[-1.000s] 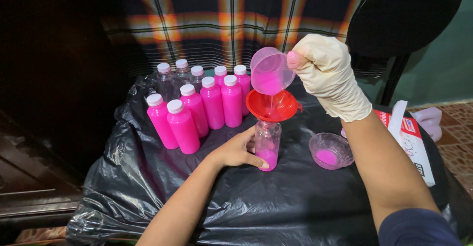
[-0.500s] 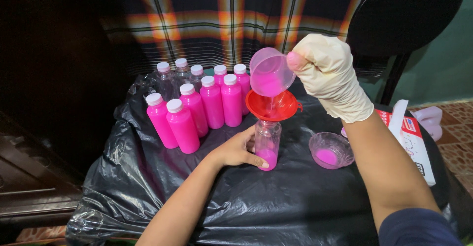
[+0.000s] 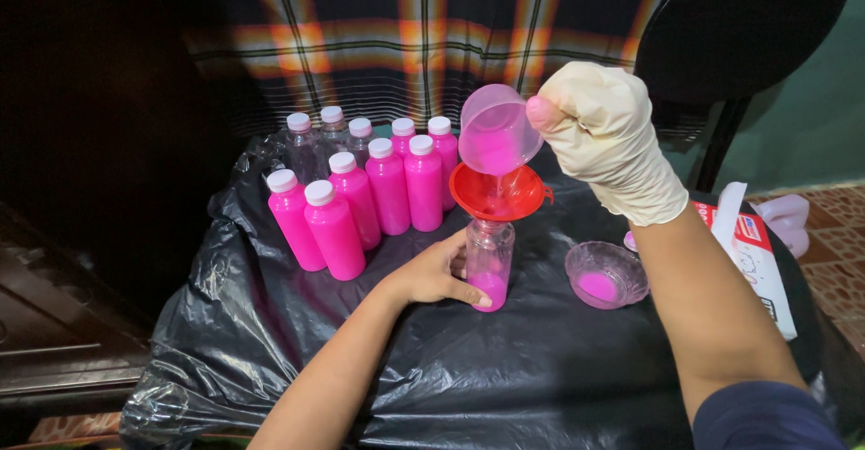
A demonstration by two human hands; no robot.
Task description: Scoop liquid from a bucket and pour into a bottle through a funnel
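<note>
My right hand (image 3: 611,136), in a cream rubber glove, grips a clear plastic cup (image 3: 498,132) tilted down to the left, and pink liquid runs from it into a red funnel (image 3: 498,194). The funnel sits in the neck of a small clear bottle (image 3: 489,263) standing upright on black plastic sheeting (image 3: 505,369). Pink liquid fills the bottle's lower part. My bare left hand (image 3: 434,274) is wrapped around the bottle's left side and base.
Several capped bottles of pink liquid (image 3: 360,207) stand in a cluster at the back left, with clear ones behind. A glass bowl (image 3: 605,274) holding pink liquid sits right of the bottle. A white box (image 3: 752,252) lies at the right edge. A dark chair (image 3: 739,45) stands behind.
The cup has stayed tilted over the funnel as it pours. Both hands have held their places.
</note>
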